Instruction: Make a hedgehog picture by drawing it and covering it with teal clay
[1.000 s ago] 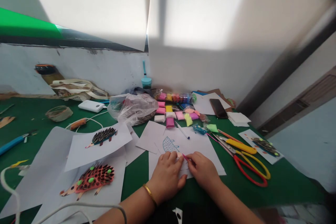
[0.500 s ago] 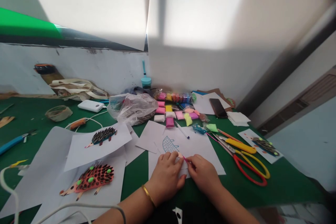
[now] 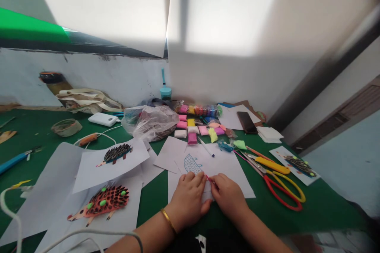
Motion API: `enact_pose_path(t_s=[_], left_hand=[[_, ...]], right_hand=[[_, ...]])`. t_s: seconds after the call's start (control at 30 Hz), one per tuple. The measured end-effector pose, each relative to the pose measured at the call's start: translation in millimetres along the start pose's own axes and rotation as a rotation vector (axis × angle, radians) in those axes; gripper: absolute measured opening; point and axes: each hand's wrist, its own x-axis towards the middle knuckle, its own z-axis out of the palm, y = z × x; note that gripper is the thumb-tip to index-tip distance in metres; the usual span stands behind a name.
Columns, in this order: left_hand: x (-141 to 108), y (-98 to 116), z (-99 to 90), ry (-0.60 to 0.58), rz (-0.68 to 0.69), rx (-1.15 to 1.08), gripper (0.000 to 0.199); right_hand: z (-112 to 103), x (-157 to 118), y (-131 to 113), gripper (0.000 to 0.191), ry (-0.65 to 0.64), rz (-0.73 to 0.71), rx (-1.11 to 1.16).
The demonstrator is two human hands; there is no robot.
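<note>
Drawing (image 3: 191,163) on green table (image 3: 320,207), pale wall (image 3: 127,74), left grip (image 3: 190,194) flat, right grip (image 3: 229,193) pinching seemingly pink stick (image 3: 208,178)

Slim gold bangle (image 3: 169,221) around left wrist (image 3: 175,214)

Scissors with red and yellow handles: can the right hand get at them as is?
Probably yes: the scissors lie to the right hand's right, handles uncovered, with nothing visible blocking that side. It would likely have to release the pink stick first.
</note>
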Motion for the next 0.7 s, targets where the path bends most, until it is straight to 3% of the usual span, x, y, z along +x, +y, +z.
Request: enact_pose_path(t_s=[0.7], left_hand=[[-1, -2, 5.7, 0.016, -0.007, 0.008, 0.069]], right_hand=[[-3, 20, 5, 0.023, -0.036, -0.045, 0.046]])
